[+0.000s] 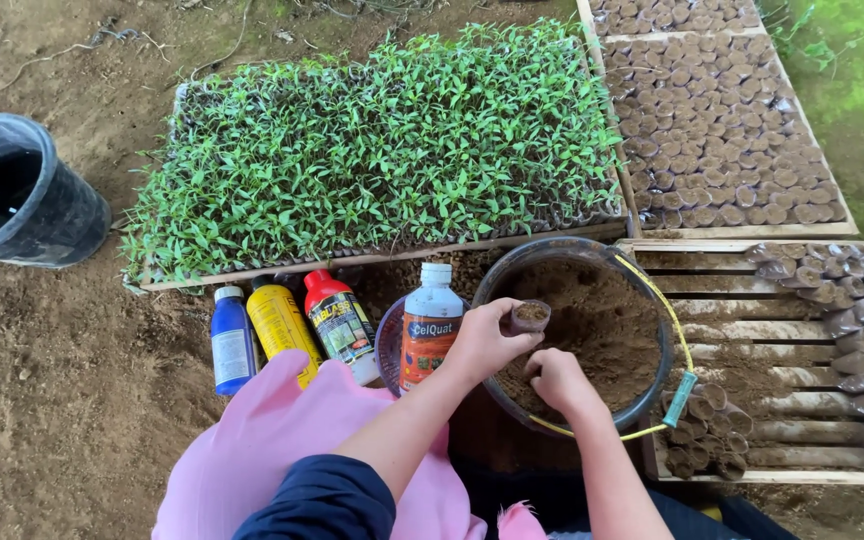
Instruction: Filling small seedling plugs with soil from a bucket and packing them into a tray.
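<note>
While held over the bucket of soil [642, 330], left hand [482, 340] gripping a small soil-filled seedling pot [530, 317] between fingertips, just above the soil. Right hand [557, 382] clenched low inside the bucket, touching soil; contents of that fist impossible to tell. Just left of the bucket, four bottles [342, 322] standing on the dirt floor. Beyond, a tray of green seedlings [382, 150]; at right, filled pots [722, 130] in wooden frames.
</note>
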